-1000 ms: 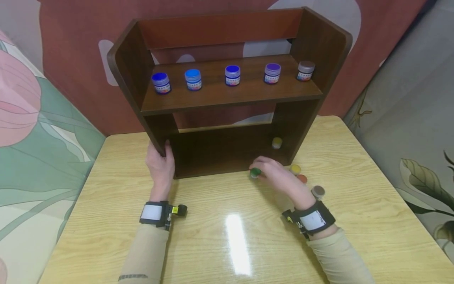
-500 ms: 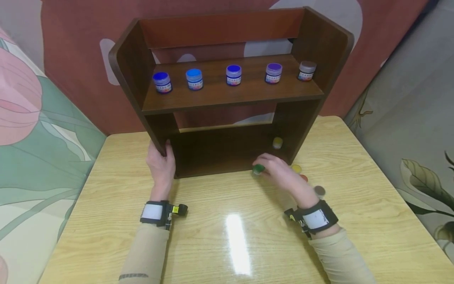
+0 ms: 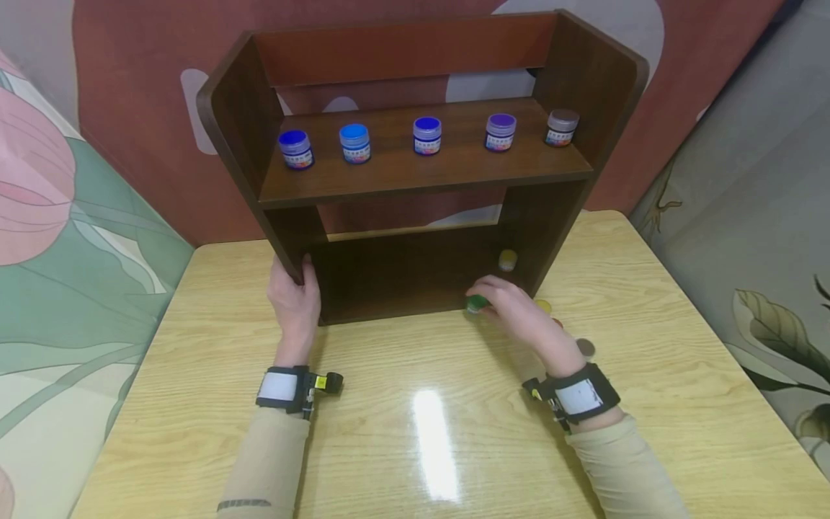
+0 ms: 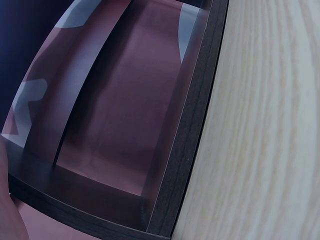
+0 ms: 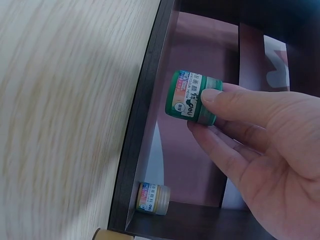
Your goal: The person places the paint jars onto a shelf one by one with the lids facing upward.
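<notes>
1. The right hand [image 3: 509, 306] pinches a small green jar [image 5: 185, 100] between thumb and fingers, at the front edge of the rack's lower board.
2. That jar is squat and round, cap end up, with a white printed label, a colourful patch and a paler, see-through cap end.
3. The left hand [image 3: 295, 292] grips the left side panel of the dark wooden rack [image 3: 389, 184], thumb on the inner side.
4. A yellow jar [image 3: 508, 260] stands on the lower board, near the right panel.
5. Beside my view of the right arm, yellow [image 3: 543, 306], orange [image 3: 558, 323] and brown lids [image 3: 586, 348] show on the table.
6. Five jars line the upper board: blue, light blue, blue, purple, brown.
7. The table [image 3: 363, 447] is pale, glossy wood-grain; flowered cloth [image 3: 39, 187] hangs at left.
</notes>
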`<state>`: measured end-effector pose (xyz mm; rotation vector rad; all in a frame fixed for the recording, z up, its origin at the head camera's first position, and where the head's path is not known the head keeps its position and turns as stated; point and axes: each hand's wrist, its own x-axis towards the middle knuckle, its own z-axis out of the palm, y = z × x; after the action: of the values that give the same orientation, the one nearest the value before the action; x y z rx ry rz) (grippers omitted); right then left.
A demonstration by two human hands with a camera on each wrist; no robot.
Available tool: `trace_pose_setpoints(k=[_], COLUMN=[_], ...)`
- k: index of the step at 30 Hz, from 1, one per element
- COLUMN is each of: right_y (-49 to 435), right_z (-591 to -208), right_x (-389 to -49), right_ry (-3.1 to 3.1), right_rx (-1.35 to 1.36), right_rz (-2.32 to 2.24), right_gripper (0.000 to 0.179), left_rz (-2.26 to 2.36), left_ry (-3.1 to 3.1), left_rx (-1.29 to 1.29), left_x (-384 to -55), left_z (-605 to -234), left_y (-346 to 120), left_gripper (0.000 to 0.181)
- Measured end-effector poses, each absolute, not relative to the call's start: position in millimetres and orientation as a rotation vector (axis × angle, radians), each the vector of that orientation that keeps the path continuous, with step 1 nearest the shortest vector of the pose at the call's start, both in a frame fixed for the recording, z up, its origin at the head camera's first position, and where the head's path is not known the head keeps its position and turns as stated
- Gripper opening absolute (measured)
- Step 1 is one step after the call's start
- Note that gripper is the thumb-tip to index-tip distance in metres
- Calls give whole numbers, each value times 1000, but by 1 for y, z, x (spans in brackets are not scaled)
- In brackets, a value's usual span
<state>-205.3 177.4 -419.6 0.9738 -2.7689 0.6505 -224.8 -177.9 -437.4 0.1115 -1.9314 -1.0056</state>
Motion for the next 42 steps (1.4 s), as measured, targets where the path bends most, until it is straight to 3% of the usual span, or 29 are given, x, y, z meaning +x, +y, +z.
trace_pose_setpoints(k=[42], right_y=[183], right_z=[-430], right_x=[-220], right_ry=[-2736], right_rx=[841], right_rz=[673], right_gripper=[34], left_rz=[-1002], left_ry=[-1937], left_rx=[105], left_x=[-225], left_z=[-436], left_y=[-179], left_gripper=[30])
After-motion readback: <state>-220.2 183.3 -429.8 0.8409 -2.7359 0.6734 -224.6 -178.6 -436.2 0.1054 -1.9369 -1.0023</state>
